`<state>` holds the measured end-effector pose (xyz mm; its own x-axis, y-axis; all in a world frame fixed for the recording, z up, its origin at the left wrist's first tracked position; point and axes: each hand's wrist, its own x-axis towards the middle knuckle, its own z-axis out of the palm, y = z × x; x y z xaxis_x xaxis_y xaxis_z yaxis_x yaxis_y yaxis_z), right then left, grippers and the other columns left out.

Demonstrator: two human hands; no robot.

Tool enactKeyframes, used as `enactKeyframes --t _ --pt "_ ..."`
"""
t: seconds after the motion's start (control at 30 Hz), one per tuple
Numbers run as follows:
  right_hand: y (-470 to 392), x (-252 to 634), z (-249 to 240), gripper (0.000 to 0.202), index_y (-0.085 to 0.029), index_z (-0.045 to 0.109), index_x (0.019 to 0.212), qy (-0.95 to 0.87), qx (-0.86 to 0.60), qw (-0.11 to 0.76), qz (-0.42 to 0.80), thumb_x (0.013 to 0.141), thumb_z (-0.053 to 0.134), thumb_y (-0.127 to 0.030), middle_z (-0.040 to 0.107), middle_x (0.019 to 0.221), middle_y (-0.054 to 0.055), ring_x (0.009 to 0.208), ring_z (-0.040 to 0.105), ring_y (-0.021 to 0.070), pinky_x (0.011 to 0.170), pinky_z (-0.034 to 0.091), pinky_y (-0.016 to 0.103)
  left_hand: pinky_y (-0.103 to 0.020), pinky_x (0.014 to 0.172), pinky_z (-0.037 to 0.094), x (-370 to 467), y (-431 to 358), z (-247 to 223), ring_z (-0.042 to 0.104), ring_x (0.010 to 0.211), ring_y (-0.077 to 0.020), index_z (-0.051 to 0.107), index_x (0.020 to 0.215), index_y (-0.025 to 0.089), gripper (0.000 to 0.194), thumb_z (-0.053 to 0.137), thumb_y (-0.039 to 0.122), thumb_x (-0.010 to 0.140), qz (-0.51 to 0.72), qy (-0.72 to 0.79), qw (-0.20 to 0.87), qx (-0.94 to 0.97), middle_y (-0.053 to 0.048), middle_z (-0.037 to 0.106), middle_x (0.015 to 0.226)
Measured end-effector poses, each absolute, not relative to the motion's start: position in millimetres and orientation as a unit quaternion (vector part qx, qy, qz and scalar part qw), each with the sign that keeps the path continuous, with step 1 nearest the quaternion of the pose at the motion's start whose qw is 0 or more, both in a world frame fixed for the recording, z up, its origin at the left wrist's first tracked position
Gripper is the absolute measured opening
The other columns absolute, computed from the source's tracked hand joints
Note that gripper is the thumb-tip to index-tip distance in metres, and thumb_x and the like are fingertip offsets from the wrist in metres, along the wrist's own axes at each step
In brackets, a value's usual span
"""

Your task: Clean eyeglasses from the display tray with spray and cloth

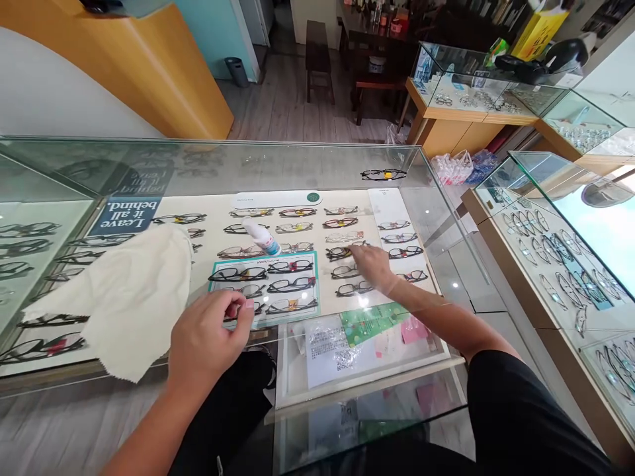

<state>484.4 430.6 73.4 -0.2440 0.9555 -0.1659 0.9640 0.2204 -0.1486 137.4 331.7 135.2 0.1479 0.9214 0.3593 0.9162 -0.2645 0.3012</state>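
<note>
My right hand reaches over the rows of eyeglasses, its fingers pinched at the end of a dark-framed pair of eyeglasses. How the fingertips grip the frame is partly hidden. My left hand hovers at the case's front edge with fingers loosely curled and nothing visible in them. Close beyond it, more eyeglasses lie on a teal-bordered mat. A white bottle with a blue and pink label rests among the frames. To the left, a cream cloth is spread on the glass top.
One dark pair of eyeglasses lies apart near the case's far edge. A pulled-out drawer with papers is in front of me. Another glass display case stands to the right. Beyond are a wooden bench and plastic bags.
</note>
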Motion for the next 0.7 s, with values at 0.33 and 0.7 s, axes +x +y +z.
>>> enactKeyframes --t 0.33,0.7 --pt "257.3 435.7 157.9 0.026 -0.025 0.080 0.120 0.842 0.440 0.130 -0.283 0.106 0.058 -0.025 0.086 0.113 0.008 0.102 0.081 0.0273 0.076 0.052 0.031 -0.035 0.072 0.039 143.6 331.0 135.4 0.057 0.077 -0.0223 0.058 0.086 0.022 0.022 0.052 0.037 0.102 0.255 0.606 0.032 0.753 -0.004 0.061 0.078" --pt "377.8 513.6 286.4 0.034 -0.029 0.081 0.125 0.755 0.653 -0.041 0.036 0.106 0.055 -0.041 0.084 0.105 0.011 0.099 0.076 0.0316 0.082 0.054 0.040 -0.035 0.070 0.036 144.8 331.0 132.8 0.054 0.077 -0.0229 0.056 0.085 0.023 0.023 0.051 0.037 0.103 0.244 0.612 0.035 0.752 -0.004 0.060 0.077"
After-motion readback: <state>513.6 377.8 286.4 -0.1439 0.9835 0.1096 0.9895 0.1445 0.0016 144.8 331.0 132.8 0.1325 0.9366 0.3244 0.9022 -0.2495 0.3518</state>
